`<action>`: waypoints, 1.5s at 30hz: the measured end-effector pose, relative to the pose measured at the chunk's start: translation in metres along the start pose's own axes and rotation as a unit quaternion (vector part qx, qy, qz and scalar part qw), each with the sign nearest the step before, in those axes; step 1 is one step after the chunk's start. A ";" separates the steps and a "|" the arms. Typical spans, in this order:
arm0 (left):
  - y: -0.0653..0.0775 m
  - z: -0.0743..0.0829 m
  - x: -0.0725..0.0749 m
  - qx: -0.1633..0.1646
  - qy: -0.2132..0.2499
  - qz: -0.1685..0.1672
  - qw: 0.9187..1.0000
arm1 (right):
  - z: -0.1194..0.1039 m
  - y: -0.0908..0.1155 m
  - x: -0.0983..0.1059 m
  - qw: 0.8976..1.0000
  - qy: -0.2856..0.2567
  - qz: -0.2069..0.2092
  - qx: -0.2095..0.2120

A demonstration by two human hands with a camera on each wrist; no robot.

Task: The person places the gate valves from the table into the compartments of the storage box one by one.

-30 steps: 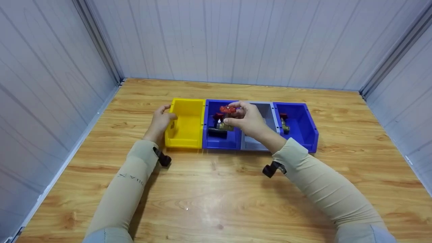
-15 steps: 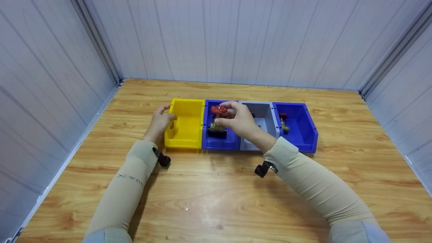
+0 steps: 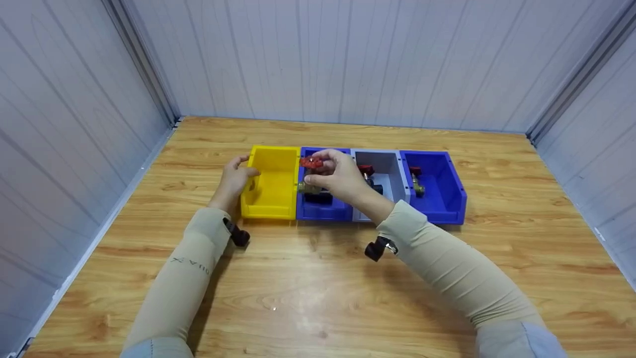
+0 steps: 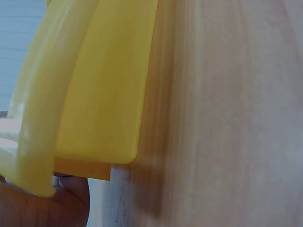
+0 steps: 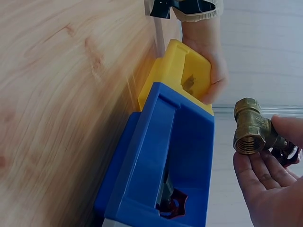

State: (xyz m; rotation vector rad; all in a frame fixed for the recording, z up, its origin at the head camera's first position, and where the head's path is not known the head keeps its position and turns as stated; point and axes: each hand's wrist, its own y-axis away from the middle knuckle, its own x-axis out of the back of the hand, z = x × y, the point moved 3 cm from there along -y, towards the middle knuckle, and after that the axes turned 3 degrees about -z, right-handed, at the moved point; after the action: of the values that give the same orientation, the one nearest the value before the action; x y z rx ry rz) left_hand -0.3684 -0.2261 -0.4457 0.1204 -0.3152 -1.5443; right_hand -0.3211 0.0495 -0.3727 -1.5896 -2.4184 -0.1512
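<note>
In the head view my left hand (image 3: 232, 181) grips the left wall of the yellow bin (image 3: 271, 211), thumb over its edge. The left wrist view shows that bin's yellow plastic close up. My right hand (image 3: 345, 179) holds a brass gate valve (image 5: 251, 130) by its neck, below the red handwheel (image 3: 311, 162). The valve hangs above the left blue bin (image 3: 325, 214), near the wall shared with the yellow bin. One threaded opening of the valve faces the right wrist camera. Another valve with a red handwheel (image 5: 174, 204) lies in that blue bin, partly hidden in the head view.
To the right, a grey bin (image 3: 401, 184) holds a valve with a red handle (image 3: 366, 170), partly behind my right wrist. The far-right blue bin (image 3: 449, 199) holds a brass valve (image 3: 418, 189). The bins stand side by side on a wooden table (image 3: 298, 288) before panel walls.
My right hand has carried the valve leftward across the left blue bin toward the yellow bin. More of the grey bin's contents now shows. The left hand stays on the yellow bin.
</note>
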 end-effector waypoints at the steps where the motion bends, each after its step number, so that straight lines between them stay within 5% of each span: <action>1: 0.000 0.000 0.000 -0.002 -0.001 0.001 1.000 | 0.000 -0.001 -0.001 1.000 -0.002 -0.001 0.001; 8: 0.000 0.002 0.000 -0.023 -0.013 0.016 1.000 | 0.001 -0.006 -0.007 1.000 -0.011 0.002 0.005; 45: 0.002 0.001 -0.002 -0.030 0.003 0.006 1.000 | -0.005 -0.024 -0.057 1.000 -0.018 -0.013 -0.008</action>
State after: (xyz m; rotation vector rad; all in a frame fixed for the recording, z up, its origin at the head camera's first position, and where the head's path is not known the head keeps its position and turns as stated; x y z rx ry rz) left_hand -0.3667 -0.2241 -0.4447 0.0757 -0.2653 -1.5389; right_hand -0.3212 -0.0124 -0.3817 -1.5827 -2.4719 -0.1489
